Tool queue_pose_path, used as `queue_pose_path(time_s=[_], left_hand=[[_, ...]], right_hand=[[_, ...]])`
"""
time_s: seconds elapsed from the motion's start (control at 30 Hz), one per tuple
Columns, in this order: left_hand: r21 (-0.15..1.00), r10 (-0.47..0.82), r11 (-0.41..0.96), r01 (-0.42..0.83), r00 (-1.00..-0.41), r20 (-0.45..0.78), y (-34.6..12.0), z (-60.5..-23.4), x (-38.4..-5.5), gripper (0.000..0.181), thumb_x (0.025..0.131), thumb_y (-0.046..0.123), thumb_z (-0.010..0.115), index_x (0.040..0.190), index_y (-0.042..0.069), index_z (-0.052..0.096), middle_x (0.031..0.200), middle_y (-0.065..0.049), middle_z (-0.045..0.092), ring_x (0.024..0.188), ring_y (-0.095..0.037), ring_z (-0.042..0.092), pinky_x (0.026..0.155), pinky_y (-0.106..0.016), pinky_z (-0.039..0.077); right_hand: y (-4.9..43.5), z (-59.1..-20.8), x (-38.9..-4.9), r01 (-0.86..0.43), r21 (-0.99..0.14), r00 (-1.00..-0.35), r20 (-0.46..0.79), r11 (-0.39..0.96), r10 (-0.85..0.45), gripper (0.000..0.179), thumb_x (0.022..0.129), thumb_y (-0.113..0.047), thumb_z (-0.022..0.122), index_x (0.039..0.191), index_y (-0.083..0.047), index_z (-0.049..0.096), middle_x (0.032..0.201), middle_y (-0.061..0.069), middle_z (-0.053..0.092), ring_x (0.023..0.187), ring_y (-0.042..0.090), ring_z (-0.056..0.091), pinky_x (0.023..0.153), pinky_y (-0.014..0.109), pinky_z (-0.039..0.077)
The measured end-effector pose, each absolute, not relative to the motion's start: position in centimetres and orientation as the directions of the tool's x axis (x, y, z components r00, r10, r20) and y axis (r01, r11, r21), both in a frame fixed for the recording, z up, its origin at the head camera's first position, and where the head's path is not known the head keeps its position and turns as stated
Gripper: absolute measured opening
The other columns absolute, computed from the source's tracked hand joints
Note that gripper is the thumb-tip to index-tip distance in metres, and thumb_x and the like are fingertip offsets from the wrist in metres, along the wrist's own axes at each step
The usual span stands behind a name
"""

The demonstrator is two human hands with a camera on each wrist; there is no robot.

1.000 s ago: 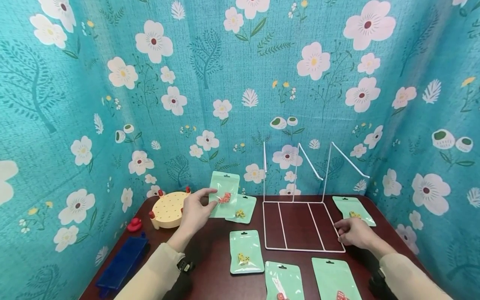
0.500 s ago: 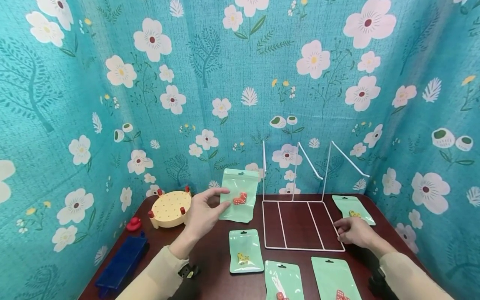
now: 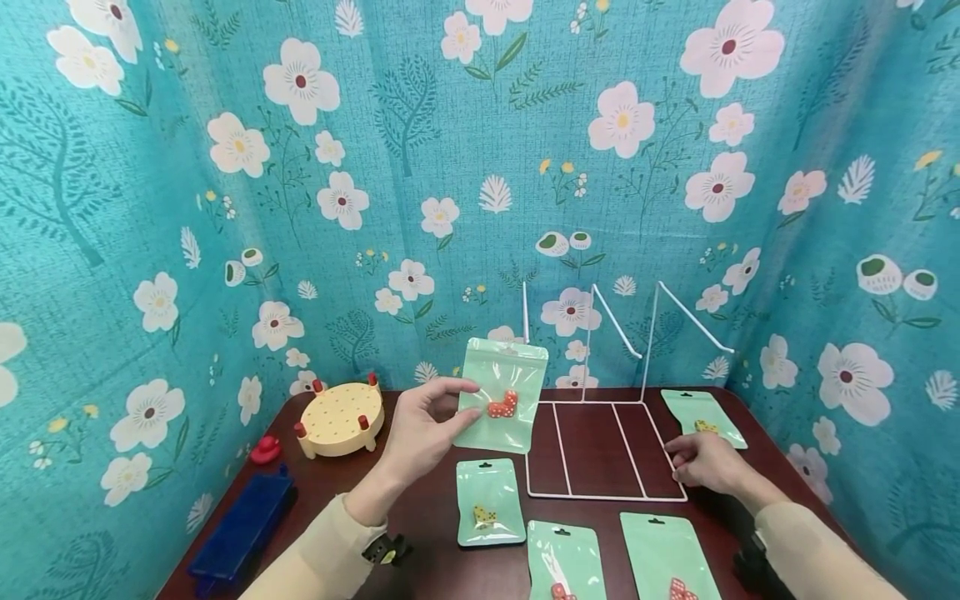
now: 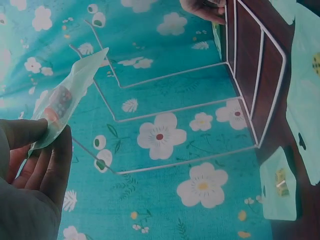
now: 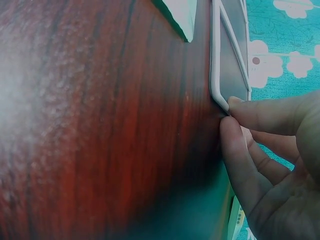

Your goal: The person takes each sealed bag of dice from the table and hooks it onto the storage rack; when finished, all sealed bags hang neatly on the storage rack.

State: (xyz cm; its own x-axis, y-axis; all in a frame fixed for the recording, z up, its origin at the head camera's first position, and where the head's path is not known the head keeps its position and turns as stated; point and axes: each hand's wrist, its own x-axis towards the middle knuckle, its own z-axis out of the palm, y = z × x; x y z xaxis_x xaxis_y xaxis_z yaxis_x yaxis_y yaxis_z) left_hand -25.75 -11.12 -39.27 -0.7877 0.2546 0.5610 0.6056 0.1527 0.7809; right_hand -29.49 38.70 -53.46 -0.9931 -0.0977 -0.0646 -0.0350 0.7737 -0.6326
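My left hand (image 3: 422,427) pinches a mint-green zip bag (image 3: 504,369) with red dice in it between thumb and fingers. The bag is held upright above the table, at the left side of a white wire rack (image 3: 607,498). In the left wrist view this bag (image 4: 75,85) appears nearly edge-on, in front of the rack's prongs. My right hand (image 3: 708,463) pinches the right base wire of the rack. In the right wrist view, thumb and forefinger meet at the base wire (image 5: 216,60) near its corner.
Bags with dice lie on the dark red table: a yellow-dice bag (image 3: 491,492), two red-dice bags (image 3: 566,550) (image 3: 663,546) in front, another yellow-dice bag (image 3: 693,408) at back right. At left are a cream pegged stool (image 3: 337,421), a red duck (image 3: 266,450) and a blue tray (image 3: 243,525).
My left hand has carried the red-dice bag rightward to the rack's left side, now covering the yellow-dice bag behind it. My right hand has stayed at the rack's base wire.
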Motion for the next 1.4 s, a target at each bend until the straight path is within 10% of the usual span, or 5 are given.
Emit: queue_pose_path(time_s=[0.33, 0.57, 0.93, 1.4], left_hand=[[0.786, 0.266, 0.107, 0.609, -0.779, 0.567, -9.9, -39.2, -26.4, 0.027, 0.095, -0.003, 0.085, 0.121, 0.003, 0.081, 0.095, -0.023, 0.084, 0.065, -0.004, 0.064, 0.056, -0.020, 0.044], [0.802, 0.277, 0.067, 0.594, -0.783, 0.557, -9.3, -39.6, -26.8, 0.029, 0.095, -0.002, 0.085, 0.123, 0.005, 0.080, 0.109, -0.025, 0.083, 0.081, -0.016, 0.083, 0.061, -0.024, 0.059], [0.790, 0.259, 0.083, 0.607, -0.779, 0.571, -8.5, -39.7, -27.4, 0.030, 0.094, -0.002, 0.087, 0.122, 0.007, 0.081, 0.119, -0.020, 0.080, 0.082, -0.003, 0.078, 0.055, -0.023, 0.049], [0.821, 0.241, 0.105, 0.561, -0.816, 0.526, -7.7, -40.0, -28.3, 0.029, 0.095, 0.001, 0.086, 0.122, 0.012, 0.081, 0.116, -0.017, 0.083, 0.087, -0.020, 0.084, 0.060, -0.023, 0.057]], right_hand=[[38.5, -53.4, -29.4, -0.042, -0.640, -0.994, -0.050, 0.767, -0.096, 0.046, 0.088, 0.002, 0.083, 0.132, 0.012, 0.074, 0.089, 0.006, 0.071, 0.083, 0.020, 0.061, 0.065, 0.028, 0.051], [38.5, -53.3, -29.4, -0.040, -0.646, -0.993, -0.062, 0.762, -0.105, 0.046, 0.088, 0.002, 0.082, 0.133, 0.012, 0.074, 0.088, 0.006, 0.069, 0.081, 0.019, 0.061, 0.064, 0.028, 0.050], [38.4, -53.3, -29.3, -0.033, -0.642, -0.993, -0.065, 0.766, -0.097, 0.046, 0.090, 0.002, 0.084, 0.133, 0.011, 0.073, 0.088, 0.007, 0.069, 0.081, 0.019, 0.060, 0.065, 0.028, 0.050], [38.5, -53.3, -29.4, -0.024, -0.639, -0.993, -0.074, 0.769, -0.092, 0.046, 0.089, 0.001, 0.084, 0.133, 0.012, 0.074, 0.088, 0.006, 0.069, 0.081, 0.019, 0.060, 0.065, 0.028, 0.050]])
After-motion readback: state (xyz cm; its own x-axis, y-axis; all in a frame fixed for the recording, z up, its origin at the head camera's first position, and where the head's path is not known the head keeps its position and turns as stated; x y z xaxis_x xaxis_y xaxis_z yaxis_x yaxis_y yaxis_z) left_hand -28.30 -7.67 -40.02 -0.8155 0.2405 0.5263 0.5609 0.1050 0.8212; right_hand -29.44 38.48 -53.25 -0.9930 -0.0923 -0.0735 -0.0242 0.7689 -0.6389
